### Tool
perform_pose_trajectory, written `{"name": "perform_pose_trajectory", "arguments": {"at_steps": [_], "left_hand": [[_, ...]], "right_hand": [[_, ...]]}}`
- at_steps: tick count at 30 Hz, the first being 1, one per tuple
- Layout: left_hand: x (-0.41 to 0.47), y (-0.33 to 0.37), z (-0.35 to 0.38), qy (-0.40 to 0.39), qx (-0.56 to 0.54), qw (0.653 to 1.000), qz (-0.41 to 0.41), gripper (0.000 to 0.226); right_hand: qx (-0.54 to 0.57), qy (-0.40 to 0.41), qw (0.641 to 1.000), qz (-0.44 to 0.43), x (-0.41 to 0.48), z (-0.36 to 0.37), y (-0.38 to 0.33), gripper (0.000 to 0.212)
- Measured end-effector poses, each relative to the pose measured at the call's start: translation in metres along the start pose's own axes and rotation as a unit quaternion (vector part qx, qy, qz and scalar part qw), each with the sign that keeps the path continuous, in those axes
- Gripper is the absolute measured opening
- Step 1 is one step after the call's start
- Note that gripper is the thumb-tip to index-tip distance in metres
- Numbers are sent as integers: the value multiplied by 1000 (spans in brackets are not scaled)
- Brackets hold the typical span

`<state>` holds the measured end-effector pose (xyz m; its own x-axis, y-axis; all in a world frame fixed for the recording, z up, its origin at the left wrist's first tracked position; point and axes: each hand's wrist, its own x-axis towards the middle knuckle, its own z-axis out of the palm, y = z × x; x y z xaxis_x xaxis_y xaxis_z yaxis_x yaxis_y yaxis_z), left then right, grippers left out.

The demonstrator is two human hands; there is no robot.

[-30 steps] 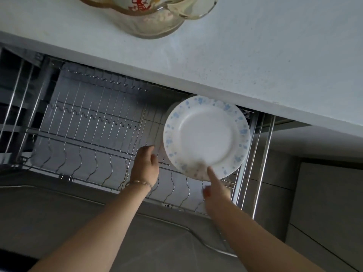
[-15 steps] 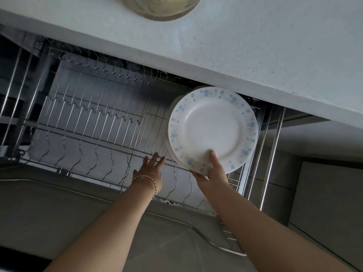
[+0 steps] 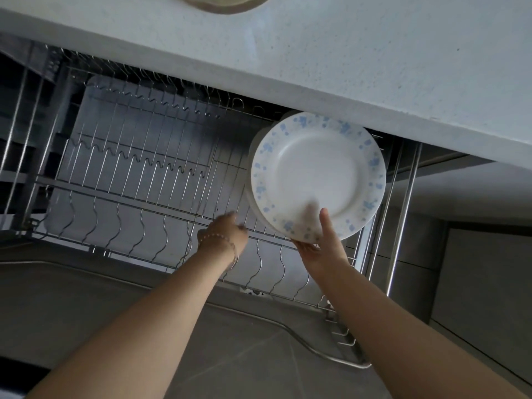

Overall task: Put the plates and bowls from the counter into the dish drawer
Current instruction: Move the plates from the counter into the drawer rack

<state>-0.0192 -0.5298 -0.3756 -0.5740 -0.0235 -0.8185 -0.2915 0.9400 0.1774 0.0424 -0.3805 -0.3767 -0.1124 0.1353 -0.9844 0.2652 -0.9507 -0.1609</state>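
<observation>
With our right hand (image 3: 318,244) we are pinching the plate (image 3: 316,174) by its lower rim, thumb on the face, at the right end of the dish drawer (image 3: 129,194) (stiff, breakable, probably slick: the rim suits). Our left hand (image 3: 227,231) is blurring, so we cannot tell how its fingers lie.

The desk (image 3: 345,59) spans the top, with a bowl (image 3: 224,2) on it at 12 o'clock, cut by the frame edge. Below the desk's front edge lies the open dish drawer (image 3: 129,174), filling the left and middle. At the drawer's right end the plate (image 3: 316,174) stands at 12 o'clock from the right hand (image 3: 319,246), which holds its lower rim. A second plate (image 3: 251,156) sits just behind it. The left hand (image 3: 227,231) is at 9 o'clock from the right hand, over the drawer's front wires.
</observation>
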Motion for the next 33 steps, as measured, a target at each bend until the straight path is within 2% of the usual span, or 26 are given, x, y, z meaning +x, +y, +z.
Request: {"name": "perform_pose_trajectory", "arguments": {"at_steps": [1, 2, 4, 6, 9, 12, 15, 19, 22, 25, 28, 31, 33], "left_hand": [[2, 12, -9, 50, -115, 992, -12, 46], [4, 23, -17, 72, -216, 973, -26, 51], [10, 44, -26, 23, -372, 927, -48, 60], [12, 61, -28, -28, -448, 893, -33, 63], [20, 71, -25, -8, -396, 918, -6, 80], [26, 73, -23, -1, -349, 937, 5, 61], [12, 75, -30, -10, -333, 943, 7, 56], [-12, 75, -47, 13, -234, 972, 2, 61], [-48, 81, -69, 23, -114, 993, 13, 47], [-91, 96, -90, -12, -16, 995, 95, 27], [-140, 127, -114, -26, -20, 989, 142, 22], [-179, 169, -141, 5, -50, 979, 197, 28], [-197, 202, -158, 24, -83, 972, 217, 28]], "right_hand": [[-50, 33, 998, -16, 2, -3, -4, 76], [-100, 80, 991, -40, 5, -8, -10, 83], [-167, 146, 970, -101, 10, -19, -23, 77], [-189, 118, 964, -142, 14, -25, -34, 59], [-239, 68, 954, -167, 16, -26, -40, 39], [-253, 65, 948, -182, 14, -27, -36, 36], [-265, 80, 942, -193, 10, -26, -37, 31], [-426, 110, 876, -196, -20, -21, -47, 49], [-525, 86, 831, -165, -66, -16, -59, 49], [-640, 3, 751, -163, -126, -8, -79, 49], [-703, -63, 683, -188, -186, 3, -112, 39], [-701, -86, 671, -224, -234, 12, -161, 34], [-689, -78, 664, -278, -258, 18, -200, 34]]}}
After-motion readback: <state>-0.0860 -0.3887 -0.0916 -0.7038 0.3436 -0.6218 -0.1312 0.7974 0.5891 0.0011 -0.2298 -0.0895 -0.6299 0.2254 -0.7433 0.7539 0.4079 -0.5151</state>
